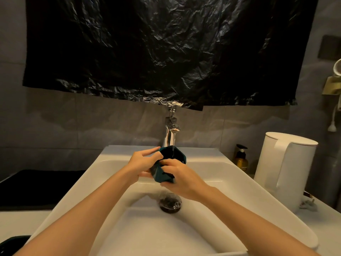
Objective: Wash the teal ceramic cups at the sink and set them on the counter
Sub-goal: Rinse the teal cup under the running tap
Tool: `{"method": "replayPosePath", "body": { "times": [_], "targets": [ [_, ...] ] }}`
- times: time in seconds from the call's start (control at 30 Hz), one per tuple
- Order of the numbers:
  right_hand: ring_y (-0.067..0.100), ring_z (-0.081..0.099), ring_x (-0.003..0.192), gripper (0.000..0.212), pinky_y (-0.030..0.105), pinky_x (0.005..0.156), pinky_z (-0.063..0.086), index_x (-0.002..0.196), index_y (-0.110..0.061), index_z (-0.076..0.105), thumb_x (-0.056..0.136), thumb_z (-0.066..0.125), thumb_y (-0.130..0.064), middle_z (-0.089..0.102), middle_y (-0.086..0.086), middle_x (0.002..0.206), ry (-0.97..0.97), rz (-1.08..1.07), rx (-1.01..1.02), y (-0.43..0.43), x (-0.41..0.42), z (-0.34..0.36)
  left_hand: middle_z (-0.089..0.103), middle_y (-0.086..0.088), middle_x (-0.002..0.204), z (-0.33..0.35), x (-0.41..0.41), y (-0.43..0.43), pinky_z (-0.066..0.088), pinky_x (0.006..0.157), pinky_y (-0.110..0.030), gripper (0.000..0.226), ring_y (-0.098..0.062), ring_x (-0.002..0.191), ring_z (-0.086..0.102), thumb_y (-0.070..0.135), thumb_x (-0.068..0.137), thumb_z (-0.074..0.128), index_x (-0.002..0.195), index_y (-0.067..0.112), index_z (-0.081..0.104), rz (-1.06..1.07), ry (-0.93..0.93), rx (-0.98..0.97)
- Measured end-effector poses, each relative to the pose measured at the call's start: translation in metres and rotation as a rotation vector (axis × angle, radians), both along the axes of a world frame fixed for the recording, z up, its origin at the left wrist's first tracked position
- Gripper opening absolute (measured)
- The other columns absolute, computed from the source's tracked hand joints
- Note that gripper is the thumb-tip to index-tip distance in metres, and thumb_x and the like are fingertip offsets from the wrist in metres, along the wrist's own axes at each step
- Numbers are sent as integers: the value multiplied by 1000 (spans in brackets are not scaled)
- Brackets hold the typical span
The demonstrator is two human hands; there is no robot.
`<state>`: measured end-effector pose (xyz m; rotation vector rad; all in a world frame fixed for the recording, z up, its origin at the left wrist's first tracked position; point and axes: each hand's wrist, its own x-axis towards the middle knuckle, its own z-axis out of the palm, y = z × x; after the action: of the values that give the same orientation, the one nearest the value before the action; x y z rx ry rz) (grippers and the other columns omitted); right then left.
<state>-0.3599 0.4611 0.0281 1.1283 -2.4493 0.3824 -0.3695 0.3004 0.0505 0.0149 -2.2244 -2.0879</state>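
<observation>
A dark teal ceramic cup (167,165) with angular facets is held over the white sink (239,183), tilted with its mouth toward the tap. Water runs from the chrome tap (170,133) into the cup. My left hand (143,163) grips the cup's left side, fingers curled near the rim. My right hand (180,179) holds the cup's lower right side from below. A dark rounded thing (13,243) shows at the bottom left corner; I cannot tell whether it is another cup.
A white electric kettle (284,169) stands on the counter to the right, with an amber soap bottle (240,158) behind it. A black mat (36,189) lies on the left counter. Black plastic sheet (166,48) hangs above the tap. The drain (170,203) sits mid-basin.
</observation>
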Motion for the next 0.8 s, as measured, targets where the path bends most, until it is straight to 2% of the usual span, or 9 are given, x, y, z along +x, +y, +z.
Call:
{"method": "replayPosePath", "body": {
  "times": [0.07,0.13,0.27,0.4,0.47,0.53,0.6,0.73,0.8],
  "targets": [
    [18,40,133,55,36,115,27,135,-13,50,85,66,-29,49,1,142,126,-39,189,7,-5,3,68,-6,98,-2,1,1,60,59,-32,31,-23,82,68,21,86,65,117,23,66,-14,-21,19],
    [19,39,135,69,32,119,12,142,-10,38,87,59,-45,46,5,145,251,-178,368,11,-7,5,68,-6,95,-4,0,2,60,61,-34,30,-24,81,68,20,86,65,116,22,66,-25,-42,28],
    [21,54,112,51,32,100,43,131,-17,51,88,56,-44,61,1,127,158,-159,252,7,-1,3,69,-10,93,-9,0,4,60,67,-41,15,-28,78,70,21,88,62,102,20,66,-41,-101,28],
    [14,51,121,54,38,119,13,121,-22,62,85,48,-59,65,-5,121,137,-136,251,12,-9,9,69,-16,96,-10,-1,8,60,66,-41,13,-29,79,70,24,92,57,95,14,63,-65,-160,55],
    [12,56,105,51,32,112,26,100,-20,72,91,39,-58,69,-3,104,38,-196,98,23,-7,20,67,-17,95,-9,-2,11,59,63,-41,15,-29,79,67,23,93,54,94,10,60,-35,-191,114],
    [14,54,102,41,31,95,42,92,-13,71,98,40,-39,64,1,103,-78,-232,-189,31,-8,22,63,-16,96,-9,-4,14,57,72,-48,12,-32,88,64,20,94,52,94,9,57,-25,-226,195],
    [15,48,109,21,31,96,44,106,-17,63,97,48,-26,53,2,115,-196,-283,-419,30,-14,20,61,-16,100,-9,-4,18,57,73,-50,13,-34,97,61,19,94,52,98,7,56,-53,-251,253],
    [22,55,101,37,34,82,55,129,-21,34,94,46,-15,49,9,117,-843,-411,-781,21,-20,21,59,-21,115,-13,-2,35,59,58,-46,24,-36,99,62,18,95,51,117,7,52,-113,-276,280],
    [24,55,101,31,38,87,52,125,-17,40,94,38,-11,54,11,117,-783,-478,-761,25,-23,23,59,-21,116,-18,-2,39,59,62,-45,30,-33,92,65,10,95,45,125,11,45,-187,-269,210]
  ]
}}
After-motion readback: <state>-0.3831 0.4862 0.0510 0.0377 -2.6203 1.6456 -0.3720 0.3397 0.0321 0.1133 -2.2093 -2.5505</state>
